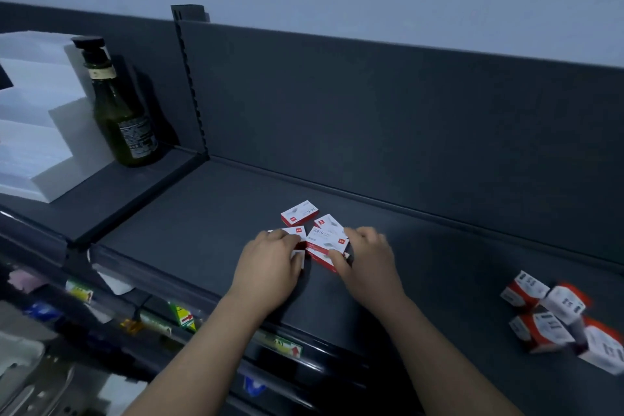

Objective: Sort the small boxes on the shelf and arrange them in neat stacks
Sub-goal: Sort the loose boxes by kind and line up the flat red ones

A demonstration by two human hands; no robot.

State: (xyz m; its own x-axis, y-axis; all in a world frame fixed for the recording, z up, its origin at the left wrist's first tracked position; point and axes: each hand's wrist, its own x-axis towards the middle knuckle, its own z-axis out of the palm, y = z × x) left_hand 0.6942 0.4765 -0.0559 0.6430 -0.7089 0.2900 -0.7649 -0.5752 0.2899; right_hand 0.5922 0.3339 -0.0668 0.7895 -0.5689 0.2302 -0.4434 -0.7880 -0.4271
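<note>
Right grip [368, 263] pinches the 24/6 box [326, 241], left grip [270, 267] holds a second box [289, 234] — the loose box [300, 212] lies 1 o'clock of my left, long axis 8-to-2

Red and white small boxes [327, 240], flat, bunched close at the middle of the shelf [202, 213]. Messy heap [560, 317] of more at 4 o'clock, well apart.

Dim, bluish light is filling the scene — the green bottle [118, 105] is casting a soft shadow rightward onto the dark back panel [371, 105]. The wide lens is bending the edges, and the boxes [557, 314] at far right are smearing with blur.
</note>
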